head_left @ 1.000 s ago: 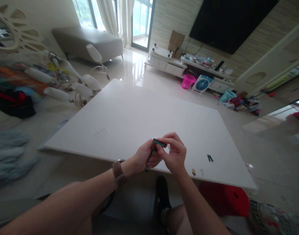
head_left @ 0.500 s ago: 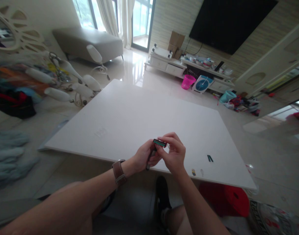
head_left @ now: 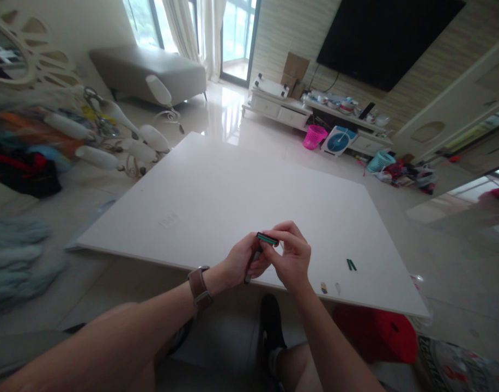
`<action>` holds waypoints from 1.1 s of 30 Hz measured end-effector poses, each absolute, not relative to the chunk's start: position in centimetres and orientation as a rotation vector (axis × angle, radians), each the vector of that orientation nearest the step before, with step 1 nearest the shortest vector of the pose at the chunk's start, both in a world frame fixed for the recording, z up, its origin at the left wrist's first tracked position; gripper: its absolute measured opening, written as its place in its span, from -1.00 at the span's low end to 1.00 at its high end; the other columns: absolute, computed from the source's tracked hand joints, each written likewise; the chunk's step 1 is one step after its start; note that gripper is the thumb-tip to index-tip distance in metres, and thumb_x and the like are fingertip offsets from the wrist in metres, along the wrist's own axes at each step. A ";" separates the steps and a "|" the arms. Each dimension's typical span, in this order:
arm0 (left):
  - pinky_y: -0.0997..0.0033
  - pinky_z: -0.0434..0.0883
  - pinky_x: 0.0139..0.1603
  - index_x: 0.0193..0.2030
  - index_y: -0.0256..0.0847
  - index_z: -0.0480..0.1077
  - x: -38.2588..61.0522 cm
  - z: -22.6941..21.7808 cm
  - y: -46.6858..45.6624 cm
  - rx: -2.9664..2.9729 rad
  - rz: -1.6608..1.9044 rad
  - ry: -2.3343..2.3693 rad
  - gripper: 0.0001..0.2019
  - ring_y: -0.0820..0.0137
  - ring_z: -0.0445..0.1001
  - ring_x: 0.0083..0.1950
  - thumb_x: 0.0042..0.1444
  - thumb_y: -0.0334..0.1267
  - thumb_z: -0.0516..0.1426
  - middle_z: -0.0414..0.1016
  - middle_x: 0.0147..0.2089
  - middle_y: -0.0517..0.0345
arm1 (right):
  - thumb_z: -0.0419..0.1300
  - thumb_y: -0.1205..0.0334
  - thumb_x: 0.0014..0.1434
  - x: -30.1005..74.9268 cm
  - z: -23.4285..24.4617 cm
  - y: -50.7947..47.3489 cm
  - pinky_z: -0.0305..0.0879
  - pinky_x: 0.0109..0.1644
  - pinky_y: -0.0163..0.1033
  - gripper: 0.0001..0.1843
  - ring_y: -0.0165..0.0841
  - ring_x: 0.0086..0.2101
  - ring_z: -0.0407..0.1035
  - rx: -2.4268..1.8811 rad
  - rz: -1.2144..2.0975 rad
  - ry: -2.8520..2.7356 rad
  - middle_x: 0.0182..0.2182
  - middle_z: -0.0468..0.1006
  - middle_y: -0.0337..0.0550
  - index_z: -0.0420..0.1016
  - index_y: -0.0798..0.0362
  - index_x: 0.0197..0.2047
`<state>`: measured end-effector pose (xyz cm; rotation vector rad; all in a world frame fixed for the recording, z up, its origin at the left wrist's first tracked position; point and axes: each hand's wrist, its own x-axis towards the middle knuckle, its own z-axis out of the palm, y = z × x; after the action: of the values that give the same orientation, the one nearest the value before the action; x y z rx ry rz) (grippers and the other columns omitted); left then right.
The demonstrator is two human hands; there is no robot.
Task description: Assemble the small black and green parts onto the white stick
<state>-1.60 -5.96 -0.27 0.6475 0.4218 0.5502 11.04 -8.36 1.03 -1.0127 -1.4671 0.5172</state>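
Observation:
Both my hands meet over the near edge of a large white board (head_left: 217, 196) lying on the floor. My left hand (head_left: 239, 264) is closed round the dark handle of a razor (head_left: 266, 239), whose black and green head points up between my fingers. My right hand (head_left: 288, 256) pinches that head from the right, fingers closed on it. A brown watch strap (head_left: 199, 287) is on my left wrist. On the board to the right lie two small dark green pieces (head_left: 350, 264), and nearer the edge two tiny bits (head_left: 323, 287).
A white lamp fixture with several bulb shades (head_left: 122, 136) lies on the floor at left beside colourful clutter. A red stool (head_left: 376, 329) stands under the board's near right corner. Far off are a sofa, a TV cabinet, a pink basket (head_left: 314, 135) and a fan.

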 end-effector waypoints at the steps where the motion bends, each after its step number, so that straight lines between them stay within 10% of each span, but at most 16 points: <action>1: 0.52 -0.09 -0.71 -0.71 -0.16 0.09 -1.6 -0.3 -6.0 0.639 0.553 0.418 -0.52 0.57 -0.05 -0.74 0.13 0.05 -0.02 -0.04 -0.77 0.28 | 0.35 0.40 0.10 11.1 1.0 -8.4 0.29 -0.32 -0.22 -0.74 -0.39 -0.33 0.34 -1.013 0.519 -1.468 -0.31 0.46 -0.21 0.66 -0.13 -0.16; 33: 0.55 0.05 -0.67 -0.58 -0.23 0.28 -1.6 0.1 -5.9 0.462 0.810 0.516 -0.59 0.56 0.03 -0.68 0.06 0.08 0.06 0.09 -0.68 0.28 | 0.33 0.35 0.11 8.9 0.7 -9.3 0.28 -0.29 -0.21 -0.91 -0.35 -0.32 0.33 -1.219 0.215 -1.395 -0.38 0.43 -0.23 0.56 -0.01 -0.29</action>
<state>-1.61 -5.93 0.09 0.4621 0.5161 0.8098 8.89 -9.29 0.66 -1.2192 -1.3946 0.2152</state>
